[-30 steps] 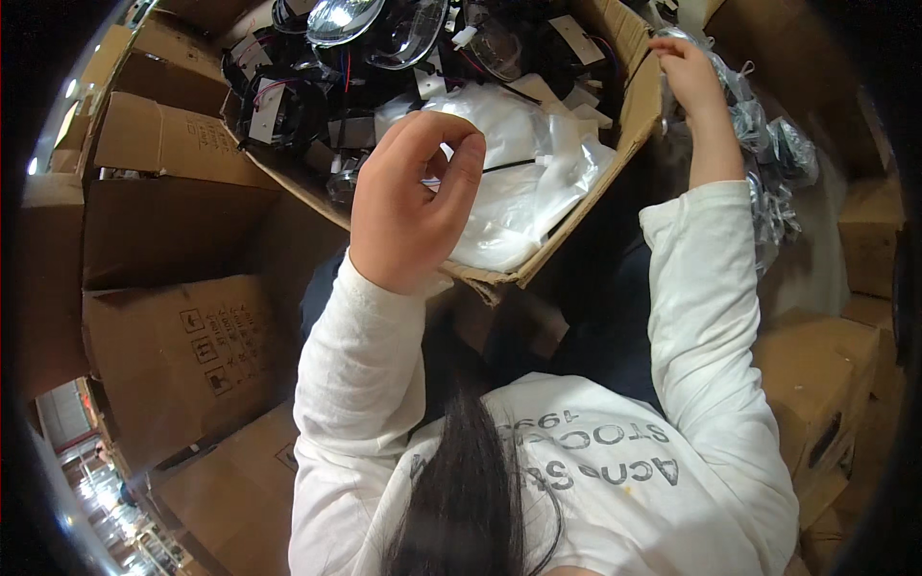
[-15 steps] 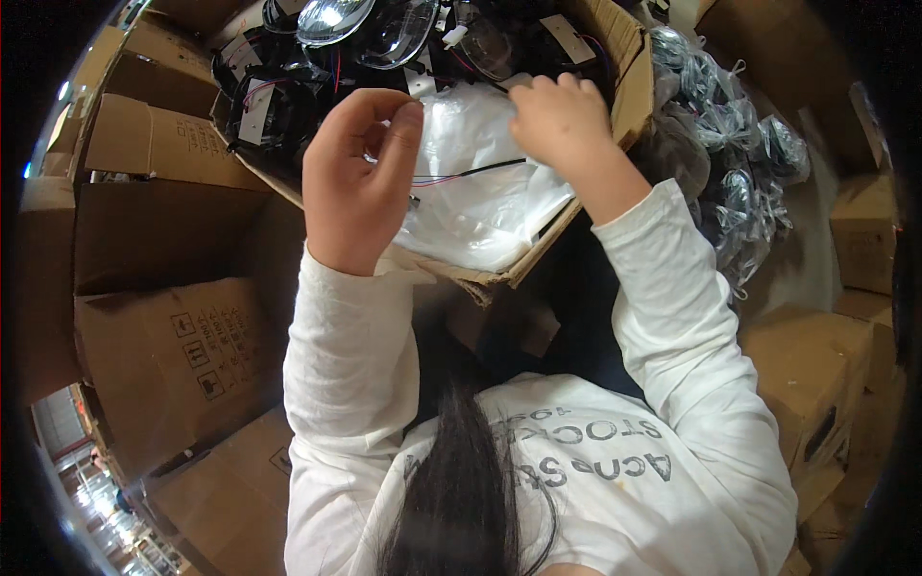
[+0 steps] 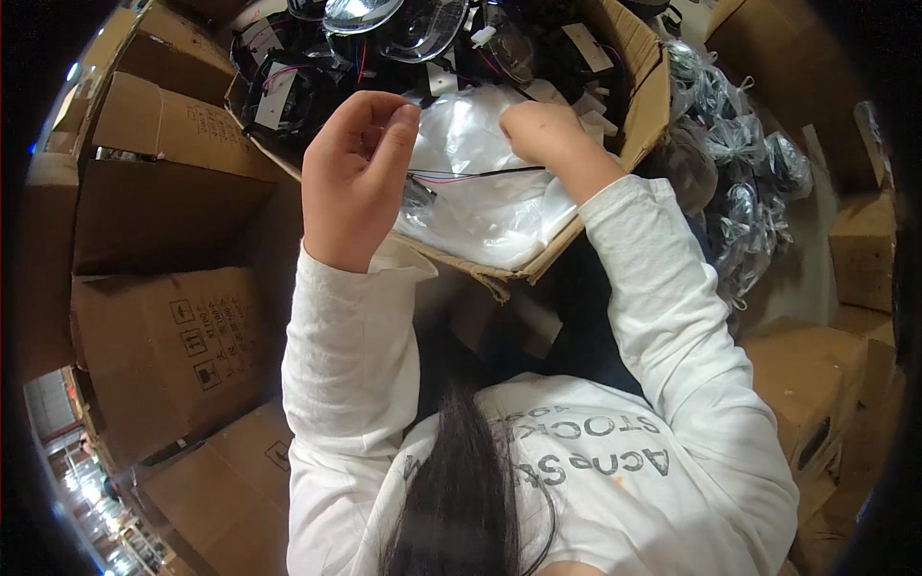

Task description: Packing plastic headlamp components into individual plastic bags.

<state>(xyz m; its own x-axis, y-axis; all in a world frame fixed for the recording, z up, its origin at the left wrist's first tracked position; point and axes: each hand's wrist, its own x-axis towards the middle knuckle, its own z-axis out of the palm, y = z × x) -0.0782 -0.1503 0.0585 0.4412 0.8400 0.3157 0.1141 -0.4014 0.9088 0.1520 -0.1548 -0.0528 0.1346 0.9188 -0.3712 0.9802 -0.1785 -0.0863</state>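
Observation:
My left hand (image 3: pixel 357 182) is raised over the near left edge of an open cardboard box (image 3: pixel 645 110), thumb and fingers curled together. What it holds, if anything, is hidden. A thin cable (image 3: pixel 499 173) with red, blue and black wires runs rightward from beside it across a white plastic bag (image 3: pixel 471 226). Close to the left hand, a small dark shiny part (image 3: pixel 418 194) is partly hidden. My right hand (image 3: pixel 549 136) is closed above the right side of the bag, and its fingertips show nothing clearly. The cable's right end reaches below its wrist.
Round clear-lensed lamps (image 3: pixel 423 29) and black housings with wires fill the box's far side. Bagged lamps (image 3: pixel 740 144) are heaped to the right. Cardboard cartons (image 3: pixel 173 355) stand on the left, with another carton (image 3: pixel 802 374) at the right.
My right hand has drawn slightly left and down, and its fingers have curled in more. The left hand has hardly moved. The box appears shifted slightly right in view.

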